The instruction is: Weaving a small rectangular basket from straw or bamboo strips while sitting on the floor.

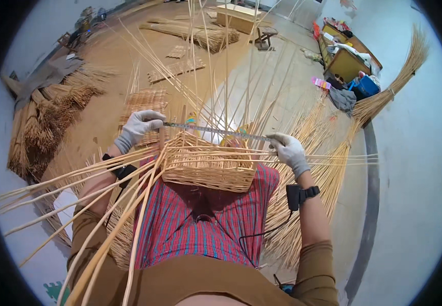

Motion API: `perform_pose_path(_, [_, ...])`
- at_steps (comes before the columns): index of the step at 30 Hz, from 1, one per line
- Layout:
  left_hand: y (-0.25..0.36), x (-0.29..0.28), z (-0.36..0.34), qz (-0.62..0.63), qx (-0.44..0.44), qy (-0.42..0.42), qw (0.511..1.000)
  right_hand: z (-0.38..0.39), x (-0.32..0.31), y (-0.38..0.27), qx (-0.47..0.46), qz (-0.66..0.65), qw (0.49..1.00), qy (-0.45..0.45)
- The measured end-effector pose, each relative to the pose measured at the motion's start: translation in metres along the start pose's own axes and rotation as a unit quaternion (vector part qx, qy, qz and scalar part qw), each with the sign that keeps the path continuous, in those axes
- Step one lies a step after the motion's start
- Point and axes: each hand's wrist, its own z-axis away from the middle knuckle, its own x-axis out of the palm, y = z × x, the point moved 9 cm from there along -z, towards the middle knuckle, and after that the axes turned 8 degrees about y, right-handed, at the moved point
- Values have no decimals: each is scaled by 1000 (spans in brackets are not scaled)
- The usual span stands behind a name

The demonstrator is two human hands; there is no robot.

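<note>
A partly woven wicker basket (208, 177) rests on my lap, with long loose rods fanning out to the left, to the right and upward. Across its far side runs a thin measuring tape (219, 131), stretched nearly straight. My gloved left hand (140, 128) pinches the tape's left end beside the basket's far left corner. At the other end, my gloved right hand (288, 152) grips the tape past the basket's right side, its fingers closed. A red and blue striped cloth (195, 227) covers my lap under the basket.
Loose willow rods (302, 188) lie spread on the floor at right, near a tall tied bundle (394, 92). More bundles (47, 127) are stacked at far left. Woven panels (142, 107) lie ahead. A cluttered wooden cabinet (348, 64) stands at the far right.
</note>
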Motion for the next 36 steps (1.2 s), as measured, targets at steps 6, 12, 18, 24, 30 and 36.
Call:
perform_pose_path(6, [-5,-8,2,30,-49,38,998,-5,6,6,59,4,996,-71])
perform_pose_path(12, [-8,-4,-3,-6,-59,42,997,4,7,-16,2,-30,991,-133])
perform_pose_path(18, [-2,3,-3,-76,-34,18,996,11,9,-22,52,-99,983,-149])
perform_pose_path(24, [-5,-1,2,-26,-72,28,997,-5,6,-23,8,27,997,-66])
perform_pose_path(30, [-8,-4,4,-13,-57,16,998,-9,7,-20,20,35,998,-48])
perform_pose_path(36, [-11,-6,3,-20,-45,-1,999,-4,6,-25,9,13,999,-45])
